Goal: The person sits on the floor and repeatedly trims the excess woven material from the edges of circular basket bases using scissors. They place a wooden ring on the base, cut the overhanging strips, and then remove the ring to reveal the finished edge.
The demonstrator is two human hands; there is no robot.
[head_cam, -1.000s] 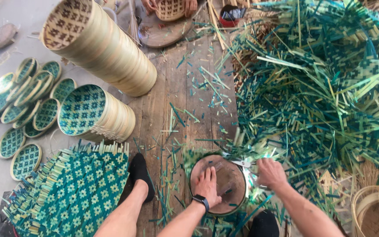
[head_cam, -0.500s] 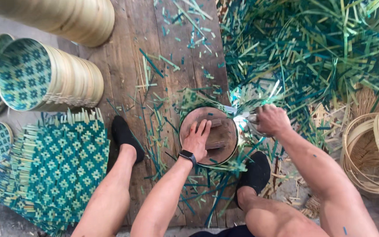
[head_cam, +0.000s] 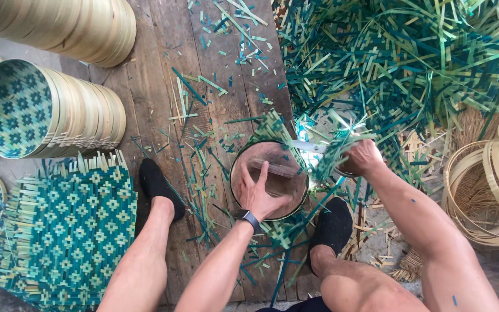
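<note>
Below, left hand [head_cam: 259, 193] lies spread on the round template [head_cam: 272, 173]; right hand [head_cam: 360, 157] grips a blade [head_cam: 312, 147] at its rim.

Soft, even daylight over my work, sharp almost everywhere.

A hard white glare burns just left of my right hand [head_cam: 360, 157]; shadows under my left hand [head_cam: 259, 195] stay faint, and the far edges bow from the wide lens.

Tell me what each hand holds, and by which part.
Left hand presses flat on the round wooden disc, fingers spread, no grip. Right hand grips a tool by its handle; what tool cannot be told.
</note>
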